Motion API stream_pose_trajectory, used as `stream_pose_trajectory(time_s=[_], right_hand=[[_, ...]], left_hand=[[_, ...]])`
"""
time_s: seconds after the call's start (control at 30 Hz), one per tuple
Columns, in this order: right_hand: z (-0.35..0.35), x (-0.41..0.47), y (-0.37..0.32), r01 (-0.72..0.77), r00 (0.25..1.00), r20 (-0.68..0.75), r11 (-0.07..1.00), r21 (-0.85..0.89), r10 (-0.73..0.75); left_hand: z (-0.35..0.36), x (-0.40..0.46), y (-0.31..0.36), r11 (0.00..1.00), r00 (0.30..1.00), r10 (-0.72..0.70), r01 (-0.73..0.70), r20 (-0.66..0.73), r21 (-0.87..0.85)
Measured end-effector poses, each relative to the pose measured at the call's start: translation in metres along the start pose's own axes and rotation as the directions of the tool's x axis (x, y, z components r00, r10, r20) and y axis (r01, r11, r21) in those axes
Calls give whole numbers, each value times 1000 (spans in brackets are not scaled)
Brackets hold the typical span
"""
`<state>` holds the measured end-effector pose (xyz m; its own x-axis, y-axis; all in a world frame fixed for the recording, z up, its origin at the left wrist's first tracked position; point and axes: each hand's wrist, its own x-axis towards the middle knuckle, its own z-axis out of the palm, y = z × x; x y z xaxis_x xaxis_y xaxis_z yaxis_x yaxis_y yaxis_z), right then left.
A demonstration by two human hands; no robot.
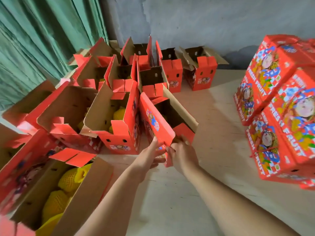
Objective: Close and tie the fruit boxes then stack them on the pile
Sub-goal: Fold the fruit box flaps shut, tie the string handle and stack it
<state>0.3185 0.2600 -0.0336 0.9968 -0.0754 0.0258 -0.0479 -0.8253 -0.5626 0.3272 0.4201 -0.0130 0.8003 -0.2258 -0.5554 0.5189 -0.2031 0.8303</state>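
An open red fruit box (pixel 177 116) stands in the middle of the floor, its long flaps raised. My left hand (pixel 151 155) holds the box's near left corner, fingers under the red flap (pixel 156 121). My right hand (pixel 180 152) grips the near end of the box beside it, fingers curled over the short end flap. At the right rises the pile of closed boxes (pixel 279 109) printed "FRESH FRUIT", and one of them shows a red string tied round it.
Several more open red boxes (pixel 112 116) crowd the left and back, some showing fruit in yellow foam nets (pixel 71 179). A green curtain (pixel 39 40) hangs at the left and a grey wall (pixel 204 23) stands behind. Bare pale floor (pixel 213 167) lies between box and pile.
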Motion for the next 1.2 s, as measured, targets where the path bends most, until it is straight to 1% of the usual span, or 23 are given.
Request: stream_pose_trajectory(time_s=[0.07,0.13,0.2,0.23,0.27,0.3,0.33,0.4,0.43,0.5,0.6,0.7,0.73,0.8,0.83,0.9,0.93,0.97,1.0,1.07,1.1,1.13,1.2], right_hand=[[-7,-3,10,-53,999,14,998,40,52],[-16,-12,25,-49,999,12,997,52,49],[-27,-28,51,-57,998,-25,993,100,60],[-36,-40,66,-62,996,-51,985,161,71],[-45,-54,82,-37,994,-91,974,224,58],[-55,-69,96,-2,991,-130,957,291,42],[-63,-83,109,30,986,-166,944,327,26],[-78,-106,132,-14,982,-162,888,460,100],[-85,-119,143,-78,973,-140,830,552,184],[-98,-147,167,-151,939,-140,744,651,313],[-117,-183,200,-204,858,-243,735,646,452],[-135,-197,216,-244,740,-364,730,638,566],[-140,-195,218,-235,729,-393,744,625,561],[-147,-189,224,-228,769,-389,786,574,507],[-148,-184,228,-250,788,-358,792,557,500],[-148,-175,235,-308,804,-295,786,536,517],[-146,-172,238,-315,804,-321,816,484,501],[-143,-171,238,-293,804,-402,880,375,439],[-140,-171,237,-253,803,-496,942,218,331],[-136,-173,235,-146,809,-585,984,-105,57],[-135,-175,236,-95,823,-567,975,-202,-37],[-134,-177,237,-58,843,-532,968,-244,-83],[-134,-181,239,-18,872,-476,966,-259,-111]], left_hand=[[-3,1,-9,999,999,42,-42,-13,-24],[-3,1,-12,990,981,117,-128,-157,-64],[-8,4,-13,963,914,229,-264,-334,-61],[-11,6,-15,938,871,307,-345,-384,-33],[-14,6,-18,911,834,389,-410,-391,31],[-13,5,-23,885,804,462,-445,-374,138],[-8,3,-29,859,792,507,-435,-340,270],[10,-1,-43,775,795,567,-425,-217,467],[23,-3,-50,735,787,597,-459,-155,499],[50,-6,-58,689,777,624,-493,-89,531],[90,-15,-60,640,791,612,-490,-7,592],[130,-31,-69,570,761,644,-546,80,614],[142,-36,-71,573,756,651,-549,70,609],[158,-37,-72,610,756,654,-517,-13,601],[162,-36,-71,664,777,625,-483,-70,571],[169,-33,-63,805,841,518,-416,-158,424],[172,-32,-59,820,856,492,-396,-156,413],[176,-32,-58,775,848,512,-387,-138,499],[179,-32,-58,697,835,540,-373,-107,613],[185,-36,-62,562,814,575,-317,-86,764],[187,-38,-64,520,799,594,-288,-98,804],[188,-39,-67,482,782,614,-266,-106,835],[188,-38,-70,410,759,646,-256,-80,875]])
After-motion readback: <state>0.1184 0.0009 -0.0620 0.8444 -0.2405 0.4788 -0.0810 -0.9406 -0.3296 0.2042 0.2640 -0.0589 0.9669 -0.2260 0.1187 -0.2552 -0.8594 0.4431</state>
